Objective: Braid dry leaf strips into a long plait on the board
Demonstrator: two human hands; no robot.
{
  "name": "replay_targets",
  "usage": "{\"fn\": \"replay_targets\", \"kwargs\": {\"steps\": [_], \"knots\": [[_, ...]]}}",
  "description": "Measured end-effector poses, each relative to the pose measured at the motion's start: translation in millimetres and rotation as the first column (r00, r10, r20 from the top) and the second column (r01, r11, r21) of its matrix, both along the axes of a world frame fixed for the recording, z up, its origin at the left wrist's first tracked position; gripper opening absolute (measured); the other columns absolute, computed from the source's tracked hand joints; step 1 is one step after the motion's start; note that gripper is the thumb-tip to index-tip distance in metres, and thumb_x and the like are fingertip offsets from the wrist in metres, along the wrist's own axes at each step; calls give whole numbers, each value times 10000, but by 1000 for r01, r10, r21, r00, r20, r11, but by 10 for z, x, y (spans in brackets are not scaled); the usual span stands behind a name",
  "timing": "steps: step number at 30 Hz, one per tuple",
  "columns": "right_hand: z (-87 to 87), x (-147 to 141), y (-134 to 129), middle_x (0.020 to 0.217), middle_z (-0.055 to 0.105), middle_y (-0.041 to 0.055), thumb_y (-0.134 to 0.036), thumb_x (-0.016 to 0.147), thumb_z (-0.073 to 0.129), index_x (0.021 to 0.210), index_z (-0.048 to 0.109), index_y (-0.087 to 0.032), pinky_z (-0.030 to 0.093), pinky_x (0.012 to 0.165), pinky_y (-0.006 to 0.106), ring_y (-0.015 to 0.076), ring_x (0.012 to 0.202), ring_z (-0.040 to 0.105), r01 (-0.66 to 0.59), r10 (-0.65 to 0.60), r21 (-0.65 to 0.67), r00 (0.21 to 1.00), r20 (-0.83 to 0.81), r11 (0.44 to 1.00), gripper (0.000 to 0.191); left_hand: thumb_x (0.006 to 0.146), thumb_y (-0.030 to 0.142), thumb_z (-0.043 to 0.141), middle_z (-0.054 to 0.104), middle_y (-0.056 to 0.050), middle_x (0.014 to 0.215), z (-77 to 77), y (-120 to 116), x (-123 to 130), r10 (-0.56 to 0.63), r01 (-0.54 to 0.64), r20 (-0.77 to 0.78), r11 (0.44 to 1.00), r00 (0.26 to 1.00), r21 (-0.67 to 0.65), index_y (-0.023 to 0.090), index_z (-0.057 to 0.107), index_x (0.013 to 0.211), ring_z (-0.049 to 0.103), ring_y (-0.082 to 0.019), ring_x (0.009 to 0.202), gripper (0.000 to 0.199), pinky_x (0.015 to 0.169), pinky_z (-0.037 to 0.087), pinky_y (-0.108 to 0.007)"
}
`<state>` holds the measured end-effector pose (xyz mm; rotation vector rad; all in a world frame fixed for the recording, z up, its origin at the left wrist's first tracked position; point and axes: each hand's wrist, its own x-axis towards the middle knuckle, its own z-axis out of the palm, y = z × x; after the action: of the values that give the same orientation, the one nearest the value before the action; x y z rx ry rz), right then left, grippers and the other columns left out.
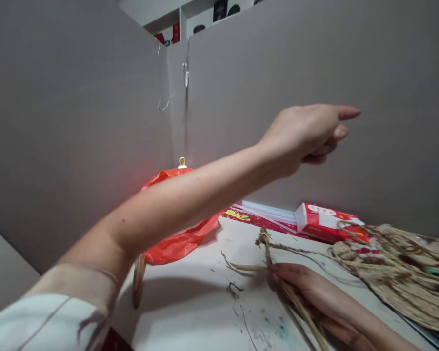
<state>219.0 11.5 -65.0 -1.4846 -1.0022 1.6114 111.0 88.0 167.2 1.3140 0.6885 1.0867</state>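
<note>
My left hand [310,134] is raised in the air at upper right, its arm crossing the whole view. One finger points out to the right and the others are curled under; anything between them is hidden. Low on the right, my right hand [314,297] is closed, thumb on top, around a few dry straw strands [296,304]. Above the thumb the straw rises into a twisted knot [264,238], and loose ends stick out to the left. From the knot a thin braided straw cord [296,249] runs right to a tan bundle of cord [380,273].
A crumpled red plastic bag [179,246] lies behind my left arm. At the back of the white table [190,302] sits a red-and-white box [325,222]. Bits of fibre [236,290] are scattered there. Grey partitions [241,97] with hanging wire hooks [185,75] stand behind.
</note>
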Motion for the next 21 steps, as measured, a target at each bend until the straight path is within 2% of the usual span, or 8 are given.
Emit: {"fn": "replay_targets", "kwargs": {"steps": [3,5,7,9,11,12,17,21], "knots": [[-29,20,11,425,436,-33,-402,680,613,601,513,-196,215,324,213,85,338,342,-33,32,27,999,26,999,242,809,236,481,588,-58,766,79,-115,-363,60,-9,-217,973,974,229,122,612,893,498,-72,558,192,507,380,-195],[-49,30,20,436,446,-32,-395,666,622,614,519,-198,234,333,216,90,350,358,-50,49,37,998,34,998,228,774,189,496,588,-45,728,121,-229,-648,104,66,-425,928,899,367,125,624,892,498,-76,549,185,519,380,-204],[-59,34,24,433,428,-41,-398,665,623,628,523,-195,226,335,209,81,346,338,-51,50,28,998,42,998,230,715,127,520,585,-26,680,134,-334,-941,157,209,-665,876,730,436,135,635,895,492,-82,529,214,531,378,-217],[-58,31,23,419,391,-54,-412,671,616,628,519,-192,201,331,201,68,333,296,-46,45,19,997,55,999,244,681,114,535,571,-16,632,79,-399,-1233,308,331,-812,797,496,505,138,643,801,480,-90,516,163,541,368,-228],[-56,23,17,410,360,-64,-423,674,610,614,501,-193,181,328,194,58,324,265,-46,44,25,996,72,999,261,684,155,539,532,-20,566,-63,-418,-1523,519,391,-829,733,208,557,143,606,627,475,-113,530,88,560,357,-252],[-57,20,15,407,349,-66,-426,673,609,607,491,-194,176,326,192,56,320,258,-48,45,28,996,80,998,268,702,182,520,521,-25,544,-164,-415,-1665,590,364,-800,725,109,584,149,578,571,476,-124,532,146,567,353,-263],[-108,19,30,403,373,-46,-437,660,600,600,478,-211,212,313,202,81,309,321,-48,40,58,991,125,997,263,760,359,498,621,-71,663,-770,-403,-2253,567,165,-808,823,-162,544,163,607,633,562,-167,608,258,563,366,-259],[-159,21,41,429,455,21,-441,657,584,573,472,-250,280,312,250,156,348,459,-50,30,109,983,179,993,236,727,378,552,672,-142,777,-1144,-440,-2445,492,89,-830,869,-263,487,135,658,727,629,-250,743,265,633,426,-294]]}}
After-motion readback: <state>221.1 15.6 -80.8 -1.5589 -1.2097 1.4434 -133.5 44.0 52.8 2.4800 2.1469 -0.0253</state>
